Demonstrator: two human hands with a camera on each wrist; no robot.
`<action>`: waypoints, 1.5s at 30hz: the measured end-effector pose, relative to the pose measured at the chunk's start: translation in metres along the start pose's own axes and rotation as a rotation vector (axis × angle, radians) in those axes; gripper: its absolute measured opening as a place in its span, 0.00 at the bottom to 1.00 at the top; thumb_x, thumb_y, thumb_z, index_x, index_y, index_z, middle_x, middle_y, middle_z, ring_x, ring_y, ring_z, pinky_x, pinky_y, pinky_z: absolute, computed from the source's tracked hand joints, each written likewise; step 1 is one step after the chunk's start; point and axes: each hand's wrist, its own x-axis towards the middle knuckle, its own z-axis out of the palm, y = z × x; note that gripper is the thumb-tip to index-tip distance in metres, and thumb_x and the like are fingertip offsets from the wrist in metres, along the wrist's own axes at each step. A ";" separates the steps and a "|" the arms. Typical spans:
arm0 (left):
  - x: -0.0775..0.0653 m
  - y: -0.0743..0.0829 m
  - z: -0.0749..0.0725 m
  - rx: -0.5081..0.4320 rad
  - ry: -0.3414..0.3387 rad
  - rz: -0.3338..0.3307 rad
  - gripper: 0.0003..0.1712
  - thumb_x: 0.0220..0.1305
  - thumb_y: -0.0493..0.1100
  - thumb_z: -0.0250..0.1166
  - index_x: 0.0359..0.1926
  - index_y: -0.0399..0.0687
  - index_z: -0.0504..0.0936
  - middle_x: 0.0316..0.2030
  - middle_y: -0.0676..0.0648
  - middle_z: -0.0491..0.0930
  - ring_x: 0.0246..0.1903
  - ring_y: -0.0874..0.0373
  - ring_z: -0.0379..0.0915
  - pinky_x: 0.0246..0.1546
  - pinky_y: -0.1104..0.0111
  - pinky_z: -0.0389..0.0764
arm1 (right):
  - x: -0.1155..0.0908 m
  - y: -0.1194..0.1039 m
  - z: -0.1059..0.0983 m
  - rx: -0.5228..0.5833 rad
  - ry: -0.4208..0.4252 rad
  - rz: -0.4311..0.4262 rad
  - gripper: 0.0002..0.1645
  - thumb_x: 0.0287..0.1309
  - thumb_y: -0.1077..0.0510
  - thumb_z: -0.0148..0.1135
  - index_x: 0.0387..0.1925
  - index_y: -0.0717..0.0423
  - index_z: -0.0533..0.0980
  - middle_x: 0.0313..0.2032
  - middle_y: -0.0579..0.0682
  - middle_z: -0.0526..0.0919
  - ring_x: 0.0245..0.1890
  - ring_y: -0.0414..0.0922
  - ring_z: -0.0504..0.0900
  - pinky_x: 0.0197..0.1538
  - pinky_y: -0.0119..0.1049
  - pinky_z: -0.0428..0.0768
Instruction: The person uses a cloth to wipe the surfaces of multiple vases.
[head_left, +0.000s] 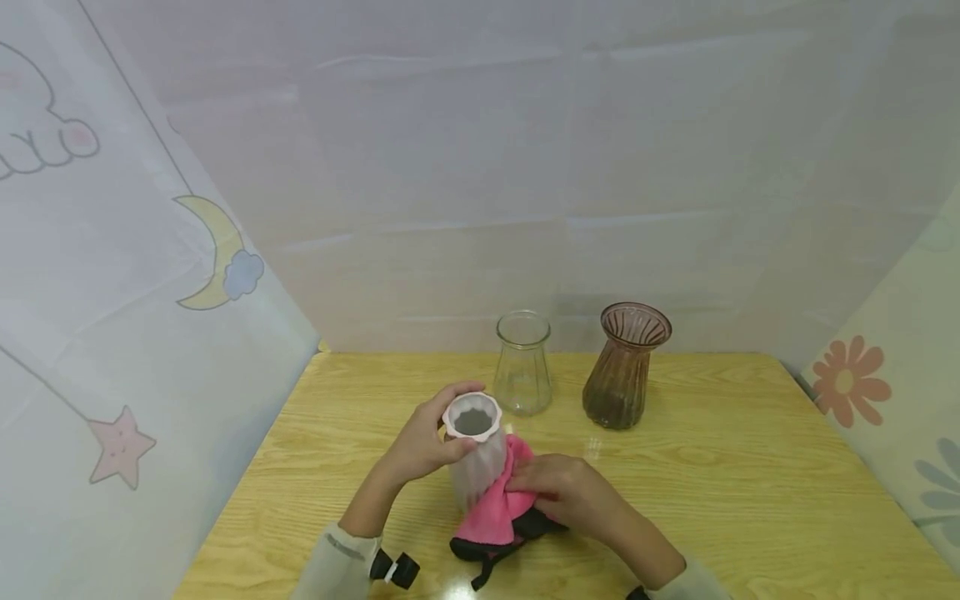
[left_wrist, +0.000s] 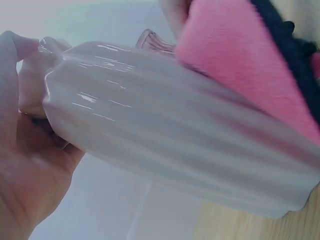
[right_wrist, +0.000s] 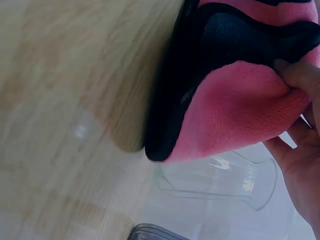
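Note:
A white fluted vase (head_left: 480,471) stands near the front middle of the table, its scalloped mouth facing up. My left hand (head_left: 427,437) grips it around the neck, thumb on the near side; the left wrist view shows the glossy ribbed body of the vase (left_wrist: 165,125) at length. In my right hand (head_left: 573,492) is a pink cloth (head_left: 491,512) with black edging, pinched between thumb and fingers. The cloth lies against the right side of the vase, and its lower edge hangs close to the tabletop. In the right wrist view the cloth (right_wrist: 240,110) hides part of the fingers.
Behind the white vase stands a clear glass vase (head_left: 523,375). To its right is a purplish-brown ribbed glass vase (head_left: 618,383) with a flared rim. The wood-grain table (head_left: 750,467) backs onto a pale hanging sheet (head_left: 465,167), with printed sheets on both sides.

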 end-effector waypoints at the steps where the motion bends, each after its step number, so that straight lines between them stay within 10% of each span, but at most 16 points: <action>1: 0.000 -0.001 0.000 -0.005 -0.006 0.006 0.42 0.60 0.50 0.72 0.70 0.38 0.67 0.54 0.39 0.80 0.43 0.48 0.76 0.40 0.67 0.77 | -0.001 0.000 0.001 -0.015 -0.018 0.001 0.29 0.39 0.73 0.77 0.46 0.47 0.87 0.45 0.44 0.89 0.48 0.45 0.87 0.53 0.37 0.83; 10: -0.011 0.009 0.011 0.086 0.124 -0.103 0.48 0.56 0.44 0.76 0.74 0.51 0.62 0.67 0.49 0.72 0.61 0.54 0.71 0.62 0.49 0.70 | 0.005 -0.003 -0.017 -0.013 0.076 -0.001 0.29 0.40 0.72 0.76 0.47 0.48 0.87 0.46 0.47 0.89 0.48 0.46 0.87 0.54 0.39 0.83; 20: -0.014 0.019 0.027 0.158 0.311 -0.239 0.43 0.50 0.49 0.81 0.65 0.45 0.72 0.53 0.50 0.80 0.53 0.51 0.76 0.55 0.52 0.75 | 0.034 -0.002 -0.040 0.011 0.214 -0.093 0.29 0.44 0.74 0.70 0.50 0.52 0.86 0.50 0.54 0.88 0.51 0.51 0.86 0.63 0.38 0.76; 30: -0.009 0.023 0.031 0.293 0.314 -0.193 0.41 0.51 0.50 0.78 0.65 0.44 0.73 0.48 0.48 0.83 0.45 0.56 0.79 0.45 0.59 0.79 | 0.040 -0.001 -0.032 0.008 0.223 -0.093 0.29 0.40 0.75 0.69 0.48 0.53 0.87 0.48 0.53 0.88 0.49 0.51 0.87 0.61 0.40 0.79; 45: -0.004 0.014 0.019 0.160 0.164 -0.098 0.37 0.50 0.42 0.74 0.64 0.42 0.74 0.45 0.44 0.83 0.38 0.52 0.76 0.30 0.66 0.80 | 0.009 -0.003 -0.007 0.087 0.152 0.016 0.29 0.39 0.75 0.74 0.45 0.50 0.88 0.45 0.48 0.89 0.47 0.47 0.88 0.58 0.30 0.78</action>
